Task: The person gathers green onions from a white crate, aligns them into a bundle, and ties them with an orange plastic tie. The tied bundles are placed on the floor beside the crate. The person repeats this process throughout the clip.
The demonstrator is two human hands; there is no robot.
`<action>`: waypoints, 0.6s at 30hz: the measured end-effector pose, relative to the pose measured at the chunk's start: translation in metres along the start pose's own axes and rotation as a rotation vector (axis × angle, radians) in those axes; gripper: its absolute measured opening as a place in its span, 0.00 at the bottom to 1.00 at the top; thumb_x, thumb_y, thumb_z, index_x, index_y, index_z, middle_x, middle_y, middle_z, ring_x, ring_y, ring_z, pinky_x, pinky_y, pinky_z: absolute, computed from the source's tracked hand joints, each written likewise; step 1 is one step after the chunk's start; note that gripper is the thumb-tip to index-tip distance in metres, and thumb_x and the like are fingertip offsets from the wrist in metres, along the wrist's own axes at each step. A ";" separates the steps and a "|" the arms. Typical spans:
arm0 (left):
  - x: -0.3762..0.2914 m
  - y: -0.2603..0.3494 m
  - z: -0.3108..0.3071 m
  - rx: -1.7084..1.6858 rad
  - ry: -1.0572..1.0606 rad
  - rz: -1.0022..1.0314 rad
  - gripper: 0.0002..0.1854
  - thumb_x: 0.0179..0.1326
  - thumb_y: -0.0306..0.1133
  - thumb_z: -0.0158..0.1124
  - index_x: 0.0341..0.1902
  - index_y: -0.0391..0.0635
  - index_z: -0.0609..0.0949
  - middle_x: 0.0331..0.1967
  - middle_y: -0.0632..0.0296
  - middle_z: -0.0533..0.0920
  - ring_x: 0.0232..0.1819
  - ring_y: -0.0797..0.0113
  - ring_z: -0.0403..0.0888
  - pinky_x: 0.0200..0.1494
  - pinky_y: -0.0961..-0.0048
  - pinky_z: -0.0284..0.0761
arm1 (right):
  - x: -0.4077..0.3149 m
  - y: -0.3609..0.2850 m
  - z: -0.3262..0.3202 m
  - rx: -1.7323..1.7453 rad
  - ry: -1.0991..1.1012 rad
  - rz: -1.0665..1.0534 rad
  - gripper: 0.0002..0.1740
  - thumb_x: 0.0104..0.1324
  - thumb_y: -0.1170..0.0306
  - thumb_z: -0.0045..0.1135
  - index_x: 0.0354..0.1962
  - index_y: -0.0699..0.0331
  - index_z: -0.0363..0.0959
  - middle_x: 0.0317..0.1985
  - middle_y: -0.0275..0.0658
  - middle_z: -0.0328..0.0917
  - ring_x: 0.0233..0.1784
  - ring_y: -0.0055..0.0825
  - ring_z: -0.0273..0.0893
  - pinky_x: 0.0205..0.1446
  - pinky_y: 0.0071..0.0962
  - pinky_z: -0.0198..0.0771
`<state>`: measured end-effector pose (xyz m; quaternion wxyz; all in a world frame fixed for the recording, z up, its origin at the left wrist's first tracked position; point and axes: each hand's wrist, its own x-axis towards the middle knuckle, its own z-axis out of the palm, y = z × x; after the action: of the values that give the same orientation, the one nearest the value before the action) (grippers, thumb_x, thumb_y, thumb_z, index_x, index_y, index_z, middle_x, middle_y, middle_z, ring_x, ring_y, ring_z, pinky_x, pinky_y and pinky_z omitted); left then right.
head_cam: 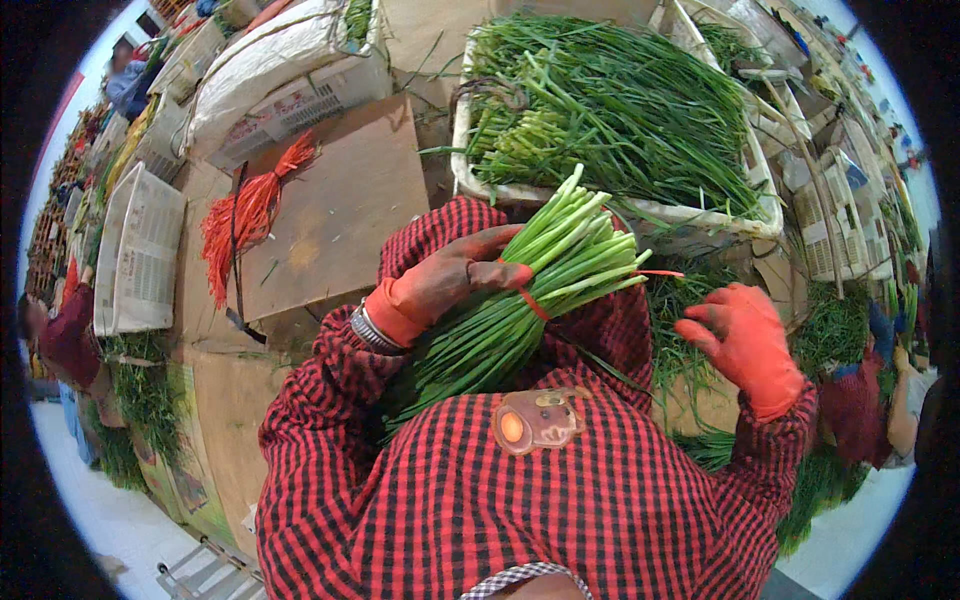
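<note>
My left hand, in a soiled orange rubber glove, grips a bundle of green garlic chives against my lap. The pale cut stem ends point up and to the right, and the leaves trail down to the left. A red tie runs around the bundle, and a loose red end sticks out to the right past the stems. To the right of that end, my right hand hangs in the air in an orange glove. Its fingers are bent, with nothing seen in them.
A white plastic crate heaped with chives stands ahead. Red ties lie on a brown board at the left, under a dark strap. Beyond are a covered crate and an upright crate. Other people sit at both sides.
</note>
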<state>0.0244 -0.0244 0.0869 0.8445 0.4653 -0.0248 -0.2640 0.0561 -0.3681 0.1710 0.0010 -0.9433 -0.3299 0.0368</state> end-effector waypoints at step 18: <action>0.088 0.036 0.183 0.800 -0.140 0.449 0.55 0.53 0.54 0.73 0.77 0.36 0.59 0.71 0.51 0.68 0.70 0.57 0.68 0.71 0.60 0.62 | 0.011 -0.079 0.051 1.987 1.116 -0.230 0.59 0.47 0.67 0.81 0.72 0.57 0.52 0.70 0.40 0.66 0.74 0.33 0.61 0.77 0.40 0.55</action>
<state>0.0629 -0.1912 0.2014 0.6313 0.7187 -0.2816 -0.0753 0.0124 -0.3004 0.1215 0.8955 -0.3746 -0.1930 -0.1430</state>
